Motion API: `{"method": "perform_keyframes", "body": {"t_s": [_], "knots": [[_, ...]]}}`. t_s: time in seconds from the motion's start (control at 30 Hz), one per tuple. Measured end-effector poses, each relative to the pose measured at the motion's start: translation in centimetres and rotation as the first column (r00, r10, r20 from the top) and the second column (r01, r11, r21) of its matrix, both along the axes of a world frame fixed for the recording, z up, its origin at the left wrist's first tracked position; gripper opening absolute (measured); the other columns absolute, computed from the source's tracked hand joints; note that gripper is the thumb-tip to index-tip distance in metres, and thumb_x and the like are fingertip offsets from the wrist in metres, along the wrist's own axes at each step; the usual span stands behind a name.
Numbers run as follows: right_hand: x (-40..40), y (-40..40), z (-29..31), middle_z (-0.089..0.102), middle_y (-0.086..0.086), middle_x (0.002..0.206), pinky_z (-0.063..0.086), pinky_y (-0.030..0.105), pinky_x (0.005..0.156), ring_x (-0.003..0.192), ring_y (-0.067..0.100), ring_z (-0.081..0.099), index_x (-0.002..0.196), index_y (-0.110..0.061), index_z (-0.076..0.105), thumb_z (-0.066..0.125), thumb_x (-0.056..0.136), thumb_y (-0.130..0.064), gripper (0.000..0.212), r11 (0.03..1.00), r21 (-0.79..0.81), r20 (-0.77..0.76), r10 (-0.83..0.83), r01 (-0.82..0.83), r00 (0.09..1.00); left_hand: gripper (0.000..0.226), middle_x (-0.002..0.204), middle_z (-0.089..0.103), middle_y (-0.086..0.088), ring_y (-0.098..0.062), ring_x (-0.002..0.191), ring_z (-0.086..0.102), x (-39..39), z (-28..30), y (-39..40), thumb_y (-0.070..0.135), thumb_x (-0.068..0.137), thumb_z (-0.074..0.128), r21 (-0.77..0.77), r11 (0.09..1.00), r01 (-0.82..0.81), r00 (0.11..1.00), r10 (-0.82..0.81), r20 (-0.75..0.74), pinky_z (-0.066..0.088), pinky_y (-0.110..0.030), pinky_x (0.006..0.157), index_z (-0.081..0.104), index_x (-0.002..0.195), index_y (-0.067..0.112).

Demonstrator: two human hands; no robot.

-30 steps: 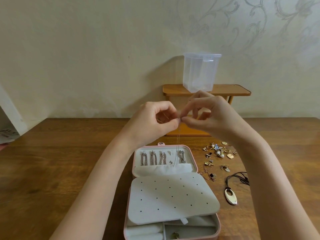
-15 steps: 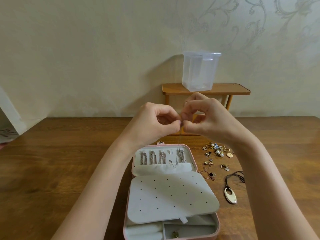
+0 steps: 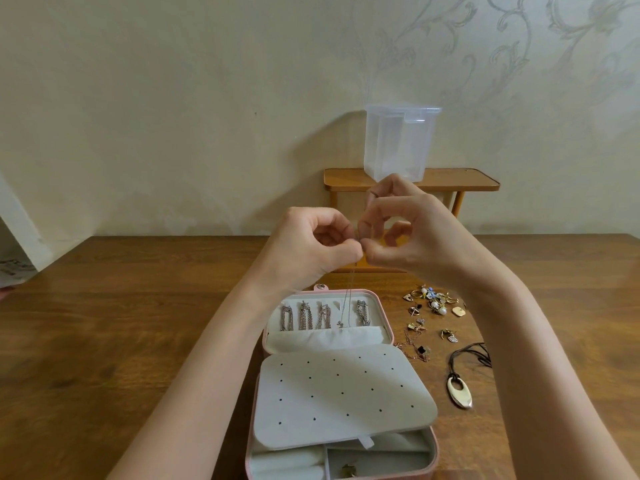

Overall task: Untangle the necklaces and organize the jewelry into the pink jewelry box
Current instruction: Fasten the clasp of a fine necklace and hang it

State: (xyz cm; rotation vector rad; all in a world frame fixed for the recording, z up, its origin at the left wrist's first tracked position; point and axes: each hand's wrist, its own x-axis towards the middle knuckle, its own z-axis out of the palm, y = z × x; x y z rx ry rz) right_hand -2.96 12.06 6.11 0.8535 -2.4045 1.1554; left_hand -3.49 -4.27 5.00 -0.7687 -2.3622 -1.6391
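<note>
A thin silver chain necklace [image 3: 349, 299] hangs from the fingertips of both hands, raised above the open pink jewelry box [image 3: 341, 386]; its small pendant dangles over the upper compartment of the box. The left hand [image 3: 311, 247] pinches the chain between thumb and forefinger, remaining fingers curled. The right hand [image 3: 407, 230] pinches the same chain just beside it, fingertips of the two hands touching or nearly so. In the lid section of the box, four silver chain pieces [image 3: 323, 315] hang side by side above a white fabric pocket. A white perforated earring panel [image 3: 341, 393] lies tilted over the lower compartments, one of which holds a small gold item [image 3: 349, 470]. On the brown wooden surface [image 3: 121, 323] right of the box: a cluster of gold earrings and rings [image 3: 433, 301], a fine rose-gold chain [image 3: 415, 349], and a gold oval pendant on a black cord [image 3: 460, 391]. Behind, a clear plastic container [image 3: 400, 142] stands on a small wooden shelf [image 3: 450, 180].
</note>
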Motion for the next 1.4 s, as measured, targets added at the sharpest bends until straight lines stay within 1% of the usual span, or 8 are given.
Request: {"method": "perform_keyframes", "body": {"t_s": [0.23,0.4,0.63,0.8,0.93,1.07,1.17,1.4], "knots": [[0.2,-0.3,0.1,0.045,-0.008,0.091,0.043,0.016,0.060,0.071,0.002,0.048,0.066,-0.021,0.060,0.071,0.069,-0.023,0.012,1.000,0.016,-0.027,0.005,-0.005,1.000,0.004,0.057,0.056,0.006,-0.007,0.053,0.048,0.1,-0.1,0.1,0.021,0.058,0.065,0.145,0.987,0.074,0.989,-0.092,0.120,0.043,-0.018,0.051,0.062,0.061,0.020],[0.4,-0.9,0.2,0.043,-0.009,0.087,0.039,0.013,0.057,0.065,0.003,0.047,0.064,-0.013,0.061,0.064,0.065,-0.017,0.005,0.998,-0.045,-0.136,-0.050,0.045,0.989,0.027,0.070,0.050,-0.011,-0.011,0.053,0.042,0.3,0.0,0.6,0.009,0.079,0.060,0.275,0.961,0.038,0.953,-0.118,0.281,0.041,-0.019,0.047,0.065,0.056,0.022],[0.5,-0.9,0.2,0.042,-0.008,0.090,0.043,0.022,0.057,0.070,0.004,0.045,0.065,-0.007,0.063,0.064,0.065,-0.020,0.013,0.996,-0.082,-0.128,-0.034,0.024,0.991,0.024,0.046,0.047,0.009,-0.006,0.046,0.037,0.2,0.0,0.7,0.013,0.082,0.058,0.247,0.962,-0.117,0.922,0.013,0.386,0.036,-0.016,0.044,0.059,0.058,0.015],[0.4,-0.2,0.1,0.045,-0.006,0.092,0.048,0.029,0.066,0.084,0.003,0.048,0.067,-0.011,0.062,0.068,0.065,-0.018,0.009,0.969,-0.238,0.021,0.078,-0.071,0.997,0.016,0.069,0.064,0.009,-0.005,0.064,0.057,0.8,1.3,-0.4,0.003,0.084,0.064,0.279,0.960,0.027,0.999,-0.039,0.037,0.046,-0.019,0.055,0.064,0.077,0.018],[0.6,0.0,0.3,0.047,-0.007,0.094,0.047,0.024,0.067,0.085,0.002,0.049,0.068,-0.017,0.065,0.064,0.065,-0.027,0.011,0.917,-0.370,0.047,0.177,-0.147,0.983,0.014,0.080,0.068,0.010,-0.006,0.079,0.063,1.7,2.4,-0.6,0.012,0.079,0.070,0.125,0.987,0.101,0.980,-0.078,-0.181,0.051,-0.020,0.069,0.064,0.086,0.023],[0.6,0.1,0.4,0.047,-0.007,0.094,0.046,0.019,0.066,0.084,0.001,0.049,0.068,-0.023,0.065,0.064,0.065,-0.027,0.006,0.907,-0.392,0.035,0.184,-0.156,0.982,0.018,0.081,0.068,0.007,-0.012,0.080,0.062,1.6,2.2,-0.5,0.017,0.074,0.068,0.083,0.992,0.094,0.979,-0.078,-0.187,0.052,-0.021,0.071,0.064,0.088,0.026],[0.5,0.1,0.3,0.046,-0.008,0.093,0.047,0.026,0.066,0.084,0.003,0.049,0.067,-0.021,0.064,0.067,0.065,-0.021,0.003,0.926,-0.358,0.037,0.142,-0.120,0.989,0.023,0.078,0.067,0.007,-0.011,0.072,0.057,1.5,2.0,-0.4,0.017,0.071,0.071,0.068,0.994,0.083,0.981,-0.069,-0.183,0.050,-0.020,0.065,0.062,0.089,0.028],[0.5,0.3,0.7,0.046,-0.007,0.089,0.045,0.023,0.062,0.078,0.001,0.048,0.065,-0.026,0.062,0.061,0.060,-0.039,0.015,0.995,-0.092,0.003,0.029,-0.028,1.000,0.033,0.074,0.064,0.008,-0.002,0.061,0.045,1.6,1.8,-0.2,0.008,0.073,0.077,-0.087,0.996,0.002,0.967,-0.024,-0.253,0.040,-0.013,0.057,0.054,0.090,0.023]]}}
